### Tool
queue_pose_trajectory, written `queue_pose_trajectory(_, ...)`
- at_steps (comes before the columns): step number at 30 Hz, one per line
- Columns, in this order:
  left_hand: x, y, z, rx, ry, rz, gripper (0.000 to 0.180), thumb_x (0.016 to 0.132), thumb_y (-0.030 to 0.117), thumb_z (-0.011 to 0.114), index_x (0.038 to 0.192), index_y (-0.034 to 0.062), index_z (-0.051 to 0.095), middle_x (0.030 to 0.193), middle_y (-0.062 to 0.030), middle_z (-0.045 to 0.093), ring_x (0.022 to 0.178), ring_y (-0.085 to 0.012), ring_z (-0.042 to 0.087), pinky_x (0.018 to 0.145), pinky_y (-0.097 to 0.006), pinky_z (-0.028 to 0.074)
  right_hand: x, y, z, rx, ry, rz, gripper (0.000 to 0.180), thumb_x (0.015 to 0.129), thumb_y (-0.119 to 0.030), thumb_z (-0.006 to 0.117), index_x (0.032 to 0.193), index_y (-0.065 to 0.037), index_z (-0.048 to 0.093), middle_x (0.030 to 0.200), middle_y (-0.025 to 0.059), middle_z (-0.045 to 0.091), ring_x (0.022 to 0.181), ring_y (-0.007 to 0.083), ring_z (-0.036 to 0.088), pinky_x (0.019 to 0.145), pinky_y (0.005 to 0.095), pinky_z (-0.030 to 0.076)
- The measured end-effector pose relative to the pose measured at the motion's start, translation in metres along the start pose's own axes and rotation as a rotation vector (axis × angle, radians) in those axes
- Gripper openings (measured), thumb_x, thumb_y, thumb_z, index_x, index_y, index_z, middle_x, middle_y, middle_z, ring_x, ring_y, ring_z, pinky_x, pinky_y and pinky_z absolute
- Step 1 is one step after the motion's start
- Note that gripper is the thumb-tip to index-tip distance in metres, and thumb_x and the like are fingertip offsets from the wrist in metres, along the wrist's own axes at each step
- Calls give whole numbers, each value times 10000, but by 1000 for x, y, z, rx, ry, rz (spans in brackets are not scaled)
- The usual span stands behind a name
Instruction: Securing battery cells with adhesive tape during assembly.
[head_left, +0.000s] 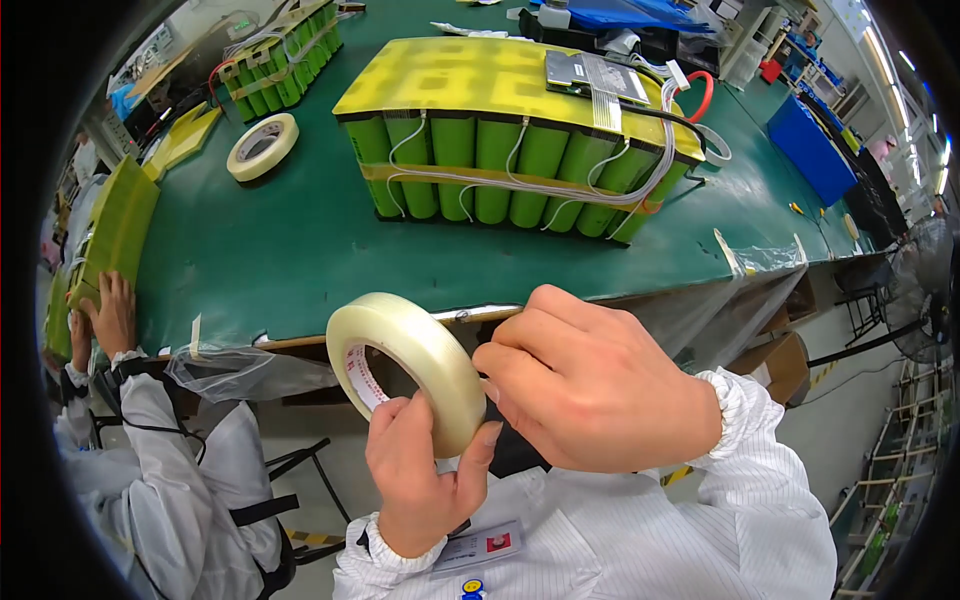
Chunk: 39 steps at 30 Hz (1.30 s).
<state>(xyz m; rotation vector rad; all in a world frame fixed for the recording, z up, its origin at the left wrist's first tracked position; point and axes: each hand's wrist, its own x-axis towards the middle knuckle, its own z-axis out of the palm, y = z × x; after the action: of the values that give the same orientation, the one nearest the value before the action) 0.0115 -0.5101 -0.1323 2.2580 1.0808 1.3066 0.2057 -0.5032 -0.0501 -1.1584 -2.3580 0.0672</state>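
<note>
We see a workshop with a green-topped workbench (pixel 290 250), its straight edges bent by the wide lens. At the near edge, our left hand (pixel 420 485) holds a roll of translucent tape (pixel 436 345) by its lower rim, fingers hooked into the core and thumb against the outer side. Our right hand (pixel 610 385) is curled narrow at the roll's right side, its fingertips right by the tape; we cannot tell whether they pinch a loose end. The roll is tilted, in front of the bench edge. Beyond it, on the bench, stands a large battery pack (pixel 475 150) of green cylindrical cells beneath a yellow top sheet, with a band of tape and white wires (pixel 560 187) along its near side. A dark circuit module (pixel 597 77) is taped on top, near a looped red cable (pixel 705 97). To the left lies a second tape roll (pixel 262 147), with a smaller-looking green pack (pixel 280 65) behind it. At the far left, a co-worker's hands (pixel 113 315) touch a yellow-covered pack (pixel 120 215). On the right we see a blue bin (pixel 812 150) and, past the bench, a black fan (pixel 922 290).
</note>
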Motion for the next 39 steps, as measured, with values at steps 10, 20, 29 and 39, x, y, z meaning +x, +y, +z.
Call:
queue_pose_trajectory(10, 5, 1, -3, -4, 6, 64, 508, 810, 181, 781, 1143, -125, 549, 814, -125, 668, 622, -263, 591, 668, -363, 458, 3, 0, -2, -30, 13, -61, 246, 628, -23, 756, 847, 5, 646, 797, 75, 591, 679, 221, 544, 520, 323, 479)
queue_pose_trajectory(20, 9, 1, -2, 15, -12, 120, 468, 816, 182, 775, 1110, -122, 575, 838, -134, 680, 610, -261, 589, 656, -356, 449, 10, 14, -3, 145, 3, -29, 167, 659, -44, 729, 801, -17, 646, 736, 80, 579, 629, 247, 544, 499, 338, 463)
queue_pose_trajectory(29, -11, 4, -5, -228, -133, -128, 412, 823, 139, 751, 1107, -97, 569, 812, -132, 672, 638, -203, 608, 619, -310, 480, 12, 9, 9, -19, -54, -189, 156, 593, -129, 671, 632, -15, 571, 631, 64, 516, 620, 216, 523, 451, 343, 434)
queue_pose_trajectory(39, -22, 0, -11, -649, -247, -625, 345, 848, 112, 748, 1117, -36, 591, 779, -96, 723, 636, -126, 676, 588, -251, 513, 11, 18, 38, 174, -59, -170, 202, 500, -6, 627, 602, -35, 456, 608, 54, 377, 531, 220, 415, 389, 336, 319)
